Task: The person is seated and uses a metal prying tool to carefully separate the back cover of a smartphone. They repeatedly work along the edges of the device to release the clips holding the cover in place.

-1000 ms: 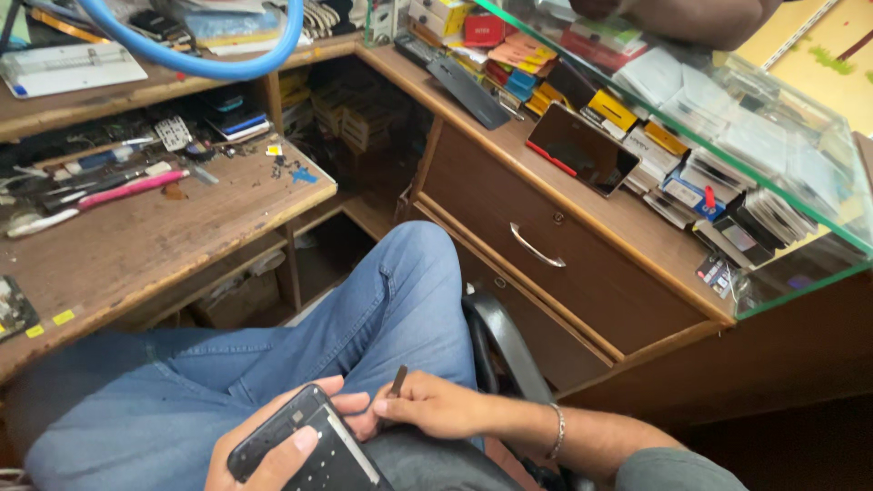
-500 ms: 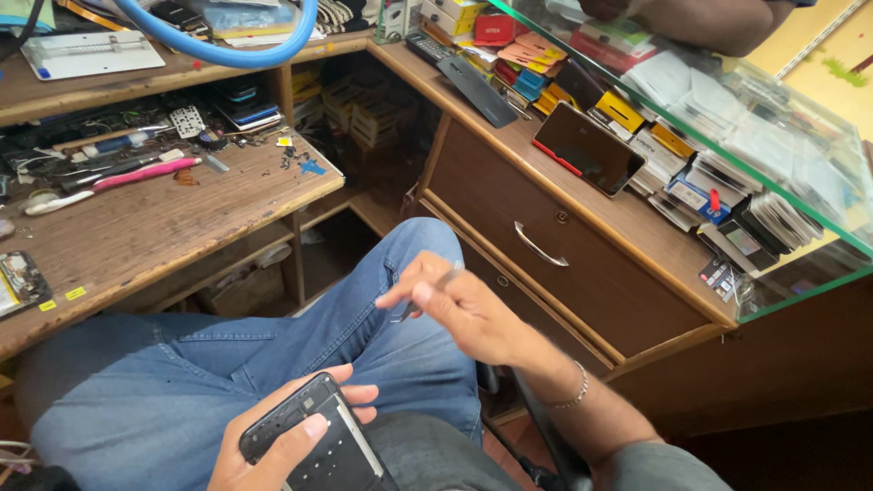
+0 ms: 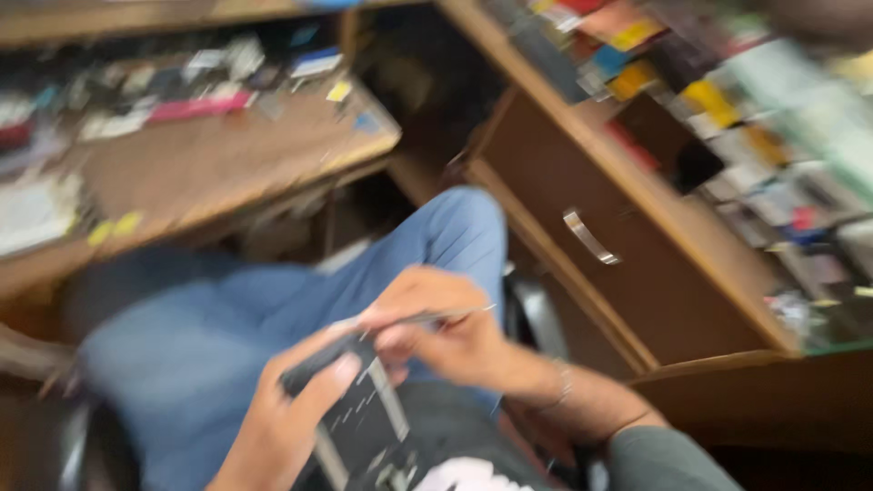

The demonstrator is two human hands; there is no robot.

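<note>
Holding a dark opened phone point(image 3: 359, 414) over the lap, the left hand point(image 3: 291, 414) wraps it from the left side, thumb laid across the upper edge, fingers closed around the body. Phone tilted, its inner face up toward the camera; pale strips and small parts show on that face, detail lost to motion blur.

Right hand point(image 3: 436, 327) sits just above and to the right of the phone's top end, fingers pinched narrow on a thin metal tool point(image 3: 436, 316). Tool lies roughly level, its tip pointing right, away from the phone. Right-hand fingertips overlap the phone's upper corner; whether they touch it cannot be told. A thin bracelet point(image 3: 559, 386) shows on the right wrist.

Both hands close together, low centre of the view, in front of a knee in blue jeans point(image 3: 382, 264).

Surroundings: wooden workbench point(image 3: 227, 164) upper left, littered with small items, a pink tool point(image 3: 195, 109) among them. To the right, a brown drawer point(image 3: 591, 245) with a metal handle point(image 3: 589, 238), well apart from the hands. Above it, a counter point(image 3: 691, 227) with coloured boxes, all blurred.
</note>
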